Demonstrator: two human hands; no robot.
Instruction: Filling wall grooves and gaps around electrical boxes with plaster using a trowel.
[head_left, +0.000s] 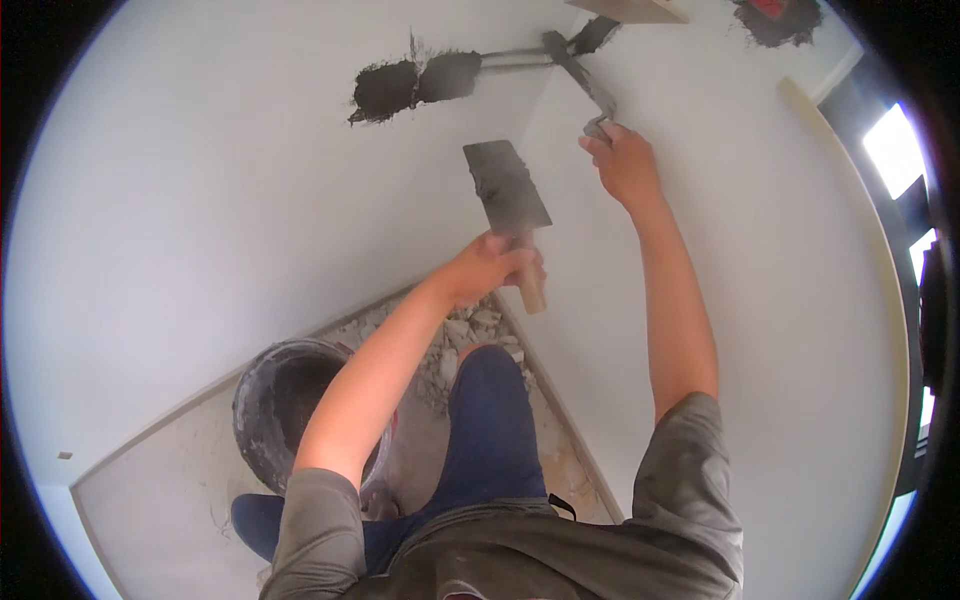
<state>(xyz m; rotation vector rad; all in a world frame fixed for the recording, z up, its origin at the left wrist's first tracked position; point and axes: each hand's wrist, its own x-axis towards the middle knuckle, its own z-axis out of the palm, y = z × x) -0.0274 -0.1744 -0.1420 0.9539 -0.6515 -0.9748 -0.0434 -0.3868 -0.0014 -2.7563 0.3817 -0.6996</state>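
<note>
My left hand (488,270) is closed around the wooden handle of a flat rectangular plastering trowel (512,190), held in front of the wall corner with dark grey mortar on its plate. Raised toward the corner, my right hand (630,165) grips a small cranked trowel (585,80). Its narrow, mortar-coated blade lies at the dark-filled groove (515,58) near the corner. Along the left wall, a wide dark mortar patch (415,85) joins this groove. Another dark patch (597,36) sits just past the corner on the right wall.
A mortar-smeared bucket (255,405) stands on the floor by my left arm. Broken rubble (480,325) lies in the corner beside my knee. A pale board edge (640,10) juts in at the top. Farther right are a red box (768,8) in dark mortar and a window (893,150).
</note>
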